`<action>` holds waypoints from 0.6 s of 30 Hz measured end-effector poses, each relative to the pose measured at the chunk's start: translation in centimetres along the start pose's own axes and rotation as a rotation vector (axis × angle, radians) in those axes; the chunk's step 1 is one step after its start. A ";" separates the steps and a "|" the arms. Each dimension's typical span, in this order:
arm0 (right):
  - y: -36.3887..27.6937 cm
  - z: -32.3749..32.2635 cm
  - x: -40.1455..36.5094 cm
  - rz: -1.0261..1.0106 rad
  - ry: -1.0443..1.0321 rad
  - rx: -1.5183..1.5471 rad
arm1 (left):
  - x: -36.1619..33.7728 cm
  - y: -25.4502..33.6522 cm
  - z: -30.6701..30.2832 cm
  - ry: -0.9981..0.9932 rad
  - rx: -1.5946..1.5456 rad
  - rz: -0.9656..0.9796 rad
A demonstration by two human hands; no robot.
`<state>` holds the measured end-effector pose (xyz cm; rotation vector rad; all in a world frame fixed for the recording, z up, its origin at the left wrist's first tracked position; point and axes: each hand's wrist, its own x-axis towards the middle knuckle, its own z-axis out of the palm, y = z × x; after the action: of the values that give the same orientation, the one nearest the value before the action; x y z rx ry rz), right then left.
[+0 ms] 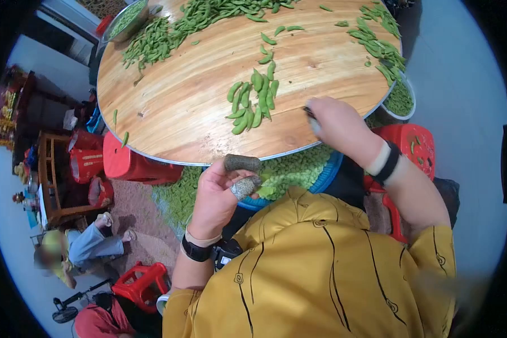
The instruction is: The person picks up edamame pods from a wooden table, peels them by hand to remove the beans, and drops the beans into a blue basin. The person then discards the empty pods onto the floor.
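My left hand (217, 188) is at the near table edge, above a blue basin (339, 164) of shelled green beans (304, 169). Dark and grey speckled covers wrap its index finger and thumb, which stand apart. Light green pod pieces (269, 185) show just past the thumb tip. My right hand (343, 125) hovers over the table's right front, its dark and grey covered fingertips blurred and partly hidden; what they hold, I cannot tell. Between the hands and the far heap lies a small group of green soybean pods (260, 96) on the round wooden table (180, 107).
Heaps of pods (219, 14) lie at the table's far side and right edge (377, 45). A metal bowl of beans (127, 21) and a white bowl (411, 107) flank it. Red stools (118, 158) stand around. Two other people (96, 250) are at the left.
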<state>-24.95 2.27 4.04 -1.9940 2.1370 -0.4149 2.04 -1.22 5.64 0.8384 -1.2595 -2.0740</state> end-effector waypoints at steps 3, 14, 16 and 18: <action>2.3 -2.1 -6.4 0.143 0.147 -0.076 | 0.9 -0.3 0.4 -0.040 -0.028 0.010; -3.4 -3.1 -8.0 0.639 -0.333 1.532 | 3.0 -0.9 3.5 -0.324 -0.027 0.063; -4.0 -1.8 -6.6 0.524 -0.361 1.580 | 2.3 -1.0 3.4 -0.276 0.023 0.081; -4.3 -1.4 -5.6 0.452 -0.386 1.558 | 1.6 -0.8 3.9 -0.133 0.194 0.154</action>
<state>-20.94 7.75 6.46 -0.5970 1.1360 -1.0287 -2.06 0.06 6.01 0.6708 -1.5655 -1.9345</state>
